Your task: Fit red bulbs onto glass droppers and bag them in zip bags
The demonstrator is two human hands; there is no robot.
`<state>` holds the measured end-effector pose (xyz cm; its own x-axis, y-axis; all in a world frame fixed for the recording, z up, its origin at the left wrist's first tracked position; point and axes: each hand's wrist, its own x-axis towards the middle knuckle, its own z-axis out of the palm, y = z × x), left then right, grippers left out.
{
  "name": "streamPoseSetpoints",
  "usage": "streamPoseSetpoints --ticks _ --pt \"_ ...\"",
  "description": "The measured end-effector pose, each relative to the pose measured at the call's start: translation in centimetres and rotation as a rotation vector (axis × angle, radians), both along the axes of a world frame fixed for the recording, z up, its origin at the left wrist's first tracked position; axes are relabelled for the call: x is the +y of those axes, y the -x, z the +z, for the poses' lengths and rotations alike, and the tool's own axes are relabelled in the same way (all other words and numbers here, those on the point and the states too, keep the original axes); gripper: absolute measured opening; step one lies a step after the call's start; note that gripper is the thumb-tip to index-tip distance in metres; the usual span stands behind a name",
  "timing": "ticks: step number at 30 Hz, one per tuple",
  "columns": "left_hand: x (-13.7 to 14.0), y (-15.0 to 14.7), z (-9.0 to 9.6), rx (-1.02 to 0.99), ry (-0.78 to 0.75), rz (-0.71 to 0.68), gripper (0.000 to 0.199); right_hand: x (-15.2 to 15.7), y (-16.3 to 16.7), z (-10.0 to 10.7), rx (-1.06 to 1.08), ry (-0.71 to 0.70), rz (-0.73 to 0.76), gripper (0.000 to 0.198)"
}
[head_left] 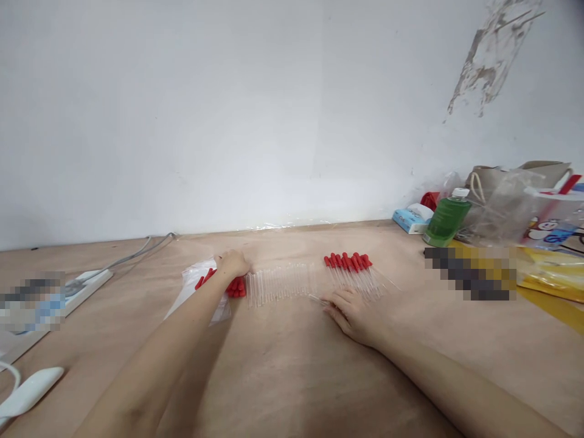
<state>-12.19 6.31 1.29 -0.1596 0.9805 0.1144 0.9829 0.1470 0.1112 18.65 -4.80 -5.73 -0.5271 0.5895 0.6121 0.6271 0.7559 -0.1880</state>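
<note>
Bare forearms [171, 340] stretch away from my camera across the wooden table [269, 377]; from my remote seat I follow them to the two hands. My left hand [232, 263] bends its fingers down among loose red caps [236, 288]; these lie in and beside a clear plastic bag [188, 291], and I can't make out whether the fingers pinch one. My right hand [349, 309] rests low, palm down, fingers bent and thumb close to them; a clear tube [316, 298] pokes out at its fingertips, though I can't see if it is gripped. Between the hands a row of clear tubes [280, 283] lies side by side; just beyond my right hand sit red-capped tubes [349, 264], caps towards the wall [246, 121]. Farther right I see a bottle [447, 219] of green liquid with a white cap; a blue-and-white tissue pack [407, 221], tissue showing at its top, carries lettering too small for me to read; a clear cup [545, 228] bears a cartoon print; a paper bag [545, 173] stands behind.
</note>
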Motion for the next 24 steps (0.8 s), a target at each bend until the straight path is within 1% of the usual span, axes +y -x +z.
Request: streamPoseSetpoints --ticks 2,4,6,8,10,11,12,13,14,16,18,20,24 --pt "0.0 0.2 0.5 -0.054 -0.035 -0.003 0.012 0.0 0.0 0.1 0.006 -0.036 0.024 0.024" --pt "-0.2 0.5 1.3 -0.120 -0.090 -0.034 0.012 0.0 0.0 0.1 0.031 -0.065 0.031 0.023" --pt "-1.0 0.5 2.0 -0.193 -0.167 -0.096 0.015 0.0 0.0 0.1 0.059 -0.079 0.020 0.022" --pt "-2.6 0.3 2.2 -0.263 -0.252 -0.176 0.022 -0.1 0.0 0.1 0.086 -0.082 0.016 0.022" --pt "-5.0 -0.3 1.7 -0.353 -0.322 -0.267 0.027 -0.2 0.1 0.2 0.120 -0.067 0.010 0.021" --pt "-6.3 -0.7 1.1 -0.495 -0.361 -0.362 0.025 -0.3 0.2 0.4 0.140 -0.054 0.000 0.020" --pt "-7.8 -1.2 0.4 -0.603 -0.346 -0.440 0.022 -0.3 0.4 0.6 0.159 -0.038 -0.012 0.019" --pt "-9.1 -1.7 -0.4 -0.657 -0.313 -0.488 0.020 -0.3 0.7 0.9 0.169 -0.022 -0.022 0.018" --pt "-10.4 -2.3 -1.1 -0.662 -0.273 -0.530 0.018 -0.4 0.9 1.3 0.172 -0.005 -0.030 0.017" --pt "-12.2 -3.5 -2.4 -0.642 -0.245 -0.598 0.017 -0.4 1.6 2.2 0.164 0.023 -0.027 0.017" --pt "-13.0 -4.6 -3.2 -0.600 -0.237 -0.642 0.016 -0.3 2.4 2.9 0.148 0.055 -0.011 0.018" --pt "-13.0 -5.6 -3.6 -0.584 -0.261 -0.658 0.017 -0.4 3.1 3.2 0.147 0.074 -0.001 0.018" --pt "-12.4 -6.5 -4.2 -0.638 -0.314 -0.656 0.020 -0.4 3.8 2.7 0.182 0.064 0.017 0.017"
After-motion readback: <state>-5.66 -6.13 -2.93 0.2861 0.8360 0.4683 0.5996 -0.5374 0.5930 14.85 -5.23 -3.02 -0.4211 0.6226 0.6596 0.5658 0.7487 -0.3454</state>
